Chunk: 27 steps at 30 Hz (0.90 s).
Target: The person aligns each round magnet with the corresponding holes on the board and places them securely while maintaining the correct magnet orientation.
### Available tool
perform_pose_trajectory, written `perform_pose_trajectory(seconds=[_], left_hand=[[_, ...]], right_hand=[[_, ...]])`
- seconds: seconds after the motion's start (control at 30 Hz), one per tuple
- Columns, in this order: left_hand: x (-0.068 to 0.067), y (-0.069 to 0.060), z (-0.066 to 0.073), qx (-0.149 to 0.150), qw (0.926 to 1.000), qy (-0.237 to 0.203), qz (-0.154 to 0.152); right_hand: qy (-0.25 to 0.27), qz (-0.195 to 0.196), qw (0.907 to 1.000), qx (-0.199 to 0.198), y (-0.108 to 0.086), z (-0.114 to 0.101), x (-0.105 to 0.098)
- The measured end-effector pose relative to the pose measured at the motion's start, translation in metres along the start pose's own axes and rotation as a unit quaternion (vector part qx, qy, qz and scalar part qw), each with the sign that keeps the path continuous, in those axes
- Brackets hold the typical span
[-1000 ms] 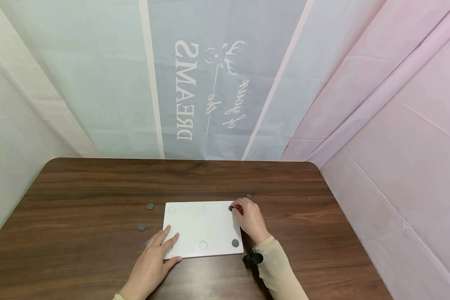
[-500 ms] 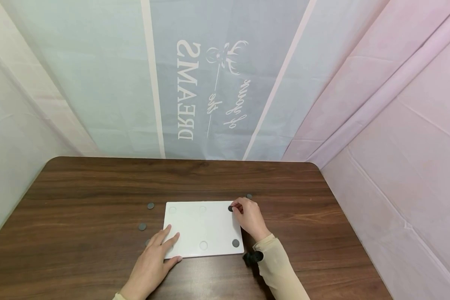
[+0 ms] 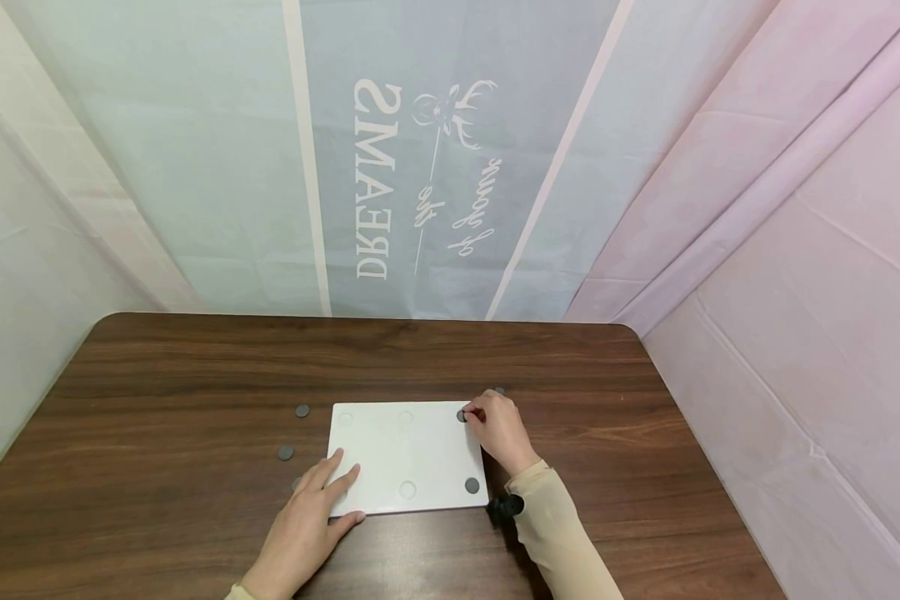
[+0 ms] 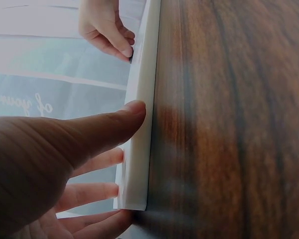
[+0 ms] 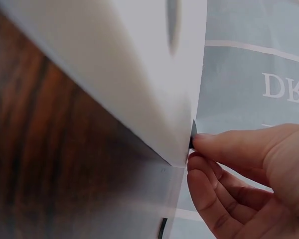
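A white rectangular board [image 3: 412, 454] with shallow round recesses lies on the table. My left hand [image 3: 300, 525] rests on its near left corner, fingers spread over the top and thumb [image 4: 132, 112] at the front edge. At the far right corner my right hand [image 3: 504, 432] pinches a small dark round disc [image 3: 461, 415] between thumb and fingertips. In the right wrist view this disc [image 5: 193, 135] stands tilted against the board's surface. Another dark disc [image 3: 472, 485] sits in the near right recess. Bare recesses show at the far left, far middle and near middle [image 3: 407, 490].
Loose dark discs lie left of the board: one farther back [image 3: 302, 411], one nearer [image 3: 285, 452], and one [image 3: 296, 483] partly hidden by my left hand. Behind my right hand another disc [image 3: 500, 390] peeks out. A printed cloth [image 3: 435, 208] hangs behind the brown wooden table [image 3: 195, 375].
My right hand stays at the far right corner with slight finger movement, and the pinched disc now shows more of its grey face. The left hand and the board keep their places.
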State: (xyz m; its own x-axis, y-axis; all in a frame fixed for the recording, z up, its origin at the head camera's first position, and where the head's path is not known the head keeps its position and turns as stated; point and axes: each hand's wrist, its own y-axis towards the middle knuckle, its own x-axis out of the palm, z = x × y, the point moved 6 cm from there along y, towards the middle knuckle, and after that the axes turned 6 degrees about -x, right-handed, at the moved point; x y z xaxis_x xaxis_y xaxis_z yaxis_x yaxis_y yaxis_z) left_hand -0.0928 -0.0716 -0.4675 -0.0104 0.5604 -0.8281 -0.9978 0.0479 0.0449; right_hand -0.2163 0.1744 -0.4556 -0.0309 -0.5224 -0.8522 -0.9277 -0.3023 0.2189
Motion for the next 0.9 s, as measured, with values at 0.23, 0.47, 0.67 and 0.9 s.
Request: perform_pose_trajectory(seconds=[0.23,0.47,0.67,0.9], left_hand=[[-0.001,-0.001,0.000,0.001,1.0000,0.001,0.001],[0.000,-0.001,0.001,0.001,1.0000,-0.003,0.001],[-0.001,-0.002,0.001,0.007,1.0000,-0.002,0.005],[0.000,-0.002,0.001,0.011,0.9999,0.002,0.011]], right_hand=[[-0.021,0.010,0.9996,-0.018,0.001,-0.003,-0.001],[-0.047,0.013,0.9981,-0.038,0.000,-0.008,-0.002],[-0.071,-0.024,0.9960,-0.048,-0.003,-0.013,0.000],[-0.126,-0.050,0.9852,-0.104,-0.012,-0.022,0.002]])
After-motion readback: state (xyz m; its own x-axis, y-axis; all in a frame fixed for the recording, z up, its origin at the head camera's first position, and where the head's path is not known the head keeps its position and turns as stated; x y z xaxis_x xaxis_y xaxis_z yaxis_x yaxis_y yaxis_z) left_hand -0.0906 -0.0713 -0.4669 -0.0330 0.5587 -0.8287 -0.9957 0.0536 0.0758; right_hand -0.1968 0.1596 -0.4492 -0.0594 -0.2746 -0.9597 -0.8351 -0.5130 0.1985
